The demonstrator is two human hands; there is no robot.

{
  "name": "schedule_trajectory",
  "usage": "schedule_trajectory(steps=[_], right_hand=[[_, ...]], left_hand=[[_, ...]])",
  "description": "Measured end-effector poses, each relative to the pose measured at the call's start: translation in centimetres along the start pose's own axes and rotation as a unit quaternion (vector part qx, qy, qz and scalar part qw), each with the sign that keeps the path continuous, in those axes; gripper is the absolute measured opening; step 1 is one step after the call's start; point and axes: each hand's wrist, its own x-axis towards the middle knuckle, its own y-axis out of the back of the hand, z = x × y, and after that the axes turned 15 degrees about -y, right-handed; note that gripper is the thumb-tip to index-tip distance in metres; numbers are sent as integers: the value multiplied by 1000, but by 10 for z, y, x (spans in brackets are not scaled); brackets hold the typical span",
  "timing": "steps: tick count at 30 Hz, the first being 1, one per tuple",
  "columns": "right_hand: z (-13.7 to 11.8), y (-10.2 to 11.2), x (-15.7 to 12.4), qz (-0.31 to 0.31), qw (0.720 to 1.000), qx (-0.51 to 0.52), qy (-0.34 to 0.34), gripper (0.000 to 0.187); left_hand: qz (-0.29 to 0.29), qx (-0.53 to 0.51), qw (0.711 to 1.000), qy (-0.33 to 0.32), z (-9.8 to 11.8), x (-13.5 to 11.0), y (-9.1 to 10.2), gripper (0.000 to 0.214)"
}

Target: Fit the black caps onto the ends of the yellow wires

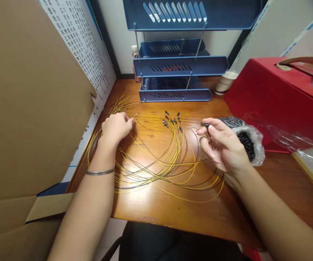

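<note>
Pinches a small black piece [207, 125] with thumb and fingertips of the right hand [225, 143], seemingly at the right end of 1 thin yellow cable [190, 121] with a long axis roughly left to right. Has a cluster of dark connectors [172, 121] left of that pinch, nearer the right hand than the left hand [117, 127]. Curls the left hand over bundled cables [118, 106] at left; cannot tell about a grip there.

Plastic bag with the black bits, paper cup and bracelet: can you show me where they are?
Plastic bag [258, 145]: head view, its see-through side.
Paper cup [224, 86]: head view, its outer side.
Bracelet [100, 173]: head view, middle of its band.
</note>
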Motion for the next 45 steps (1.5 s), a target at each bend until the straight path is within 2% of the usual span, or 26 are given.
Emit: schedule_trajectory(steps=[4, 7, 10, 12, 14, 16, 18, 20, 22, 25, 30, 33, 36, 39, 45], right_hand=[[-6, 2, -3, 3, 999, 5, -36, 22], [-10, 7, -4, 6, 997, 30, -73, 22], [-12, 11, -6, 21, 995, 33, -94, 28], [-11, 14, -6, 17, 995, 39, -90, 32], [-7, 17, -4, -18, 992, 109, -66, 32], [-2, 22, -1, -88, 964, 250, -31, 34], [3, 28, 2, -175, 905, 388, -8, 40], [5, 31, 5, -239, 855, 460, -14, 43], [4, 31, 4, -250, 842, 477, -32, 45], [0, 26, 0, -197, 869, 453, -41, 46], [-5, 18, -3, -76, 952, 297, -24, 37], [-6, 16, -3, -61, 980, 191, -16, 31], [-5, 16, -2, -92, 988, 125, -1, 32], [-4, 16, -3, -129, 983, 127, 4, 31], [-3, 15, -3, -97, 985, 145, -12, 33]], left_hand=[[-41, -4, 999, -9, -3, -3, 8, 43], [-133, -31, 990, -40, -2, -6, 18, 47], [-212, -68, 973, -59, -3, -8, 24, 38], [-205, -71, 974, -71, -7, -9, 26, 28], [-175, -66, 979, -86, -10, -9, 28, 22], [-154, -70, 980, -102, -13, -9, 31, 23], [-159, -96, 975, -124, -13, -10, 32, 30], [-184, -130, 963, -149, -12, -10, 32, 37], [-219, -157, 949, -165, -12, -9, 29, 40], [-245, -183, 937, -166, -12, -6, 21, 36], [-249, -227, 928, -160, -11, -2, 15, 30], [-246, -222, 930, -155, -11, -1, 15, 28], [-242, -193, 939, -151, -12, -1, 17, 29], [-229, -150, 952, -136, -12, -2, 19, 33], [-143, -21, 988, -45, -19, -3, 17, 39]])
